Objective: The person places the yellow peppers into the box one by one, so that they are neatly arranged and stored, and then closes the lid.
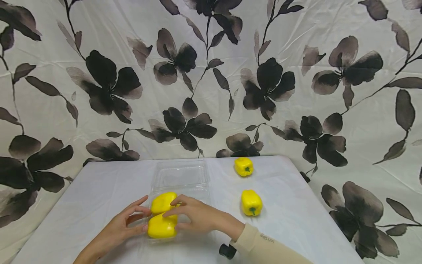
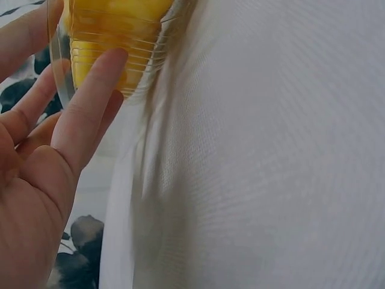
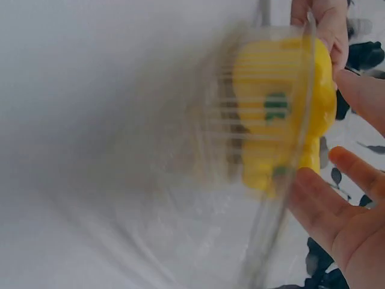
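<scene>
A clear plastic clamshell container (image 1: 180, 178) lies with its lid folded back on the white-covered table. Two yellow bell peppers, a nearer bell pepper (image 1: 160, 227) and a farther bell pepper (image 1: 162, 204), sit side by side in its left part. My left hand (image 1: 115, 228) is at the container's left side, its fingers extended against the ribbed wall (image 2: 144, 57). Over the peppers from the right reaches my right hand (image 1: 199, 216), fingers spread and touching their tops. In the right wrist view, the green stems (image 3: 277, 106) show through the clear wall.
Two more yellow bell peppers stand on the right of the table: one bell pepper (image 1: 244, 167) near the back edge, another bell pepper (image 1: 251, 202) closer. A small black object (image 1: 227, 251) is beside the right sleeve. Flower-printed cloth (image 1: 224, 95) hangs behind the table.
</scene>
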A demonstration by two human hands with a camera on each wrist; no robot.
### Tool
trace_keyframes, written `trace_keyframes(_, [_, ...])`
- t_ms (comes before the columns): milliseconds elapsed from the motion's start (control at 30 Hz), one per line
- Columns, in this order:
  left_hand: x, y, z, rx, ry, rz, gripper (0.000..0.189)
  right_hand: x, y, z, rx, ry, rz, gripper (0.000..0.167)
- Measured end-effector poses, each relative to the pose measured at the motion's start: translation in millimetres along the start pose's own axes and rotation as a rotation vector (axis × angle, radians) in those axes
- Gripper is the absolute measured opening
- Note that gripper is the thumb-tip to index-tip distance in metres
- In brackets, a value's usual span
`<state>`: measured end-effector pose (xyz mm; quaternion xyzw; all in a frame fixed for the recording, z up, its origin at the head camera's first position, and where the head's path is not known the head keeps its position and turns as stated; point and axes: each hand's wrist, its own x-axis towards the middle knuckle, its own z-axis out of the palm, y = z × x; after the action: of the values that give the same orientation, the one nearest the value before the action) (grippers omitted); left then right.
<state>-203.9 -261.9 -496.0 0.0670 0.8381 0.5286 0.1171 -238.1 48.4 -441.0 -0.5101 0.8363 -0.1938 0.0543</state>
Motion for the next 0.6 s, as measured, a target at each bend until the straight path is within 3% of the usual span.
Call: trace_keyframes(600, [0.8, -0.1, -0.2, -0.004, 0.002, -0.001, 0.052, -39.3, 38.8, -55.9, 0.048, 0.143, 0.278, 0.051])
